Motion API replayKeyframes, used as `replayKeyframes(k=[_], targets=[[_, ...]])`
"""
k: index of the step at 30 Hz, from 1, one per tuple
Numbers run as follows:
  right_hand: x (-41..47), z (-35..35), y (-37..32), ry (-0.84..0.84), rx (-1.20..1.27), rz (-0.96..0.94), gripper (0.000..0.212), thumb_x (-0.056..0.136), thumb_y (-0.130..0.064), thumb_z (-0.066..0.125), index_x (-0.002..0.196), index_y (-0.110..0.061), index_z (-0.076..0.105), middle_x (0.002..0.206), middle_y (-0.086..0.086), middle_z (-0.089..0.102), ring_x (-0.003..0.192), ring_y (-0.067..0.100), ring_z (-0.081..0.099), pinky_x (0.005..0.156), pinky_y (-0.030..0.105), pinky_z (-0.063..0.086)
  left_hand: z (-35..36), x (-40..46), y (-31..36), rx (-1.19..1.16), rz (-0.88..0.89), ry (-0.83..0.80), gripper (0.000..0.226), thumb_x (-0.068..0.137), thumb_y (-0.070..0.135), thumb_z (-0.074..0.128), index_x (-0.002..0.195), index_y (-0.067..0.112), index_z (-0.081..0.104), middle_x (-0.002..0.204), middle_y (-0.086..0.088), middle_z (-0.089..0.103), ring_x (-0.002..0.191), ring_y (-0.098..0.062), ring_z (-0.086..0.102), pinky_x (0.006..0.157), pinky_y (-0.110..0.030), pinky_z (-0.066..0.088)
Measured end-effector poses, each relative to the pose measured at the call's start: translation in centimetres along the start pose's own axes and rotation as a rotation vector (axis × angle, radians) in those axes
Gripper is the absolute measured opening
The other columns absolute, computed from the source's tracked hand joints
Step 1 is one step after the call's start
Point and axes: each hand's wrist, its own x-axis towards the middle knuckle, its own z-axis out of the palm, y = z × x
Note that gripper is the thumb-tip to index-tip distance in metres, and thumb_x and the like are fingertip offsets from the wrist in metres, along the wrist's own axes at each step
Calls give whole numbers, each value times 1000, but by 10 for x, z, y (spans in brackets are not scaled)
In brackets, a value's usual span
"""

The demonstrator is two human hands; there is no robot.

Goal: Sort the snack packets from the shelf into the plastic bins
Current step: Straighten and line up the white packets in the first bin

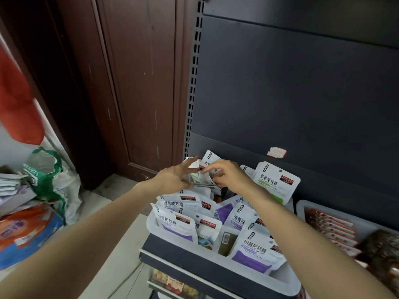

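The right hand (228,175) is pinching a white packet (208,167) at the bin's (216,268) twelve o'clock end; the left hand (174,178) is hovering beside it, fingers spread. Placing seems underway; next, seating it upright.

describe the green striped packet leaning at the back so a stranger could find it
Start at the dark shelf back panel. Leaning against it, right of the right hand, stands the white star gummy packet. It alone shows a green stripe; nearby raspberry packets are purple.
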Motion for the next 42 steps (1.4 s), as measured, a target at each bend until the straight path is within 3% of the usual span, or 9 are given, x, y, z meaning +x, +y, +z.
replayKeyframes(k=[5,9,14,19,24,29,34,39,42], targets=[[6,3,3,50,-90,23,34,84,5,61,103,-21,72,99,8,66,84,26,67,74,37,58,3,0,-2,-3,-6,22,47,89,25,63,130,34,42,118,11,66,106,-12,61,94,-34,47],[10,2,0,122,-401,-82,11,84,-12,68,93,-16,72,112,-2,60,99,17,59,76,28,45,4,1,-4,114,48,-7,20,94,26,54,111,31,64,110,11,66,96,-12,59,82,-28,44],[12,-12,-2,209,-468,-208,2,84,-10,68,86,-10,69,117,0,65,113,18,57,84,37,50,0,4,-8,64,58,-1,20,93,25,56,108,32,67,108,13,66,97,-12,58,88,-33,47],[-1,-37,-4,309,-651,-217,5,93,-12,54,89,-10,57,83,5,58,75,27,59,56,36,42,-3,10,0,140,17,7,18,93,24,55,106,30,65,109,8,65,98,-16,58,89,-38,48],[-19,-48,-3,301,-697,-141,16,97,-18,47,102,-14,62,87,3,47,77,27,59,58,29,34,-4,10,7,213,-43,0,18,94,24,53,107,30,64,113,2,64,100,-22,58,86,-35,47],[-27,-47,5,410,-602,38,12,93,-21,55,100,-13,62,100,3,62,89,22,62,62,25,35,-1,7,10,226,-51,6,20,94,24,53,110,30,64,114,3,64,103,-21,58,90,-40,47],[-25,-42,6,501,-710,180,16,98,-12,47,107,-12,61,107,7,59,95,27,62,62,30,37,-1,3,10,231,-34,-1,25,95,20,51,114,32,63,120,2,63,104,-23,58,93,-42,47],[-21,-36,14,483,-688,219,29,95,0,46,120,-10,58,112,10,61,101,27,62,71,32,47,-3,-1,19,313,-31,-34,32,98,17,46,126,29,56,130,-3,57,109,-26,56,93,-36,47],[-20,-32,20,379,-583,181,25,95,-6,51,118,-7,62,114,12,62,104,27,61,78,33,51,-5,-5,25,342,-18,-61,31,99,19,45,126,27,55,130,-2,57,112,-24,55,94,-36,46]])
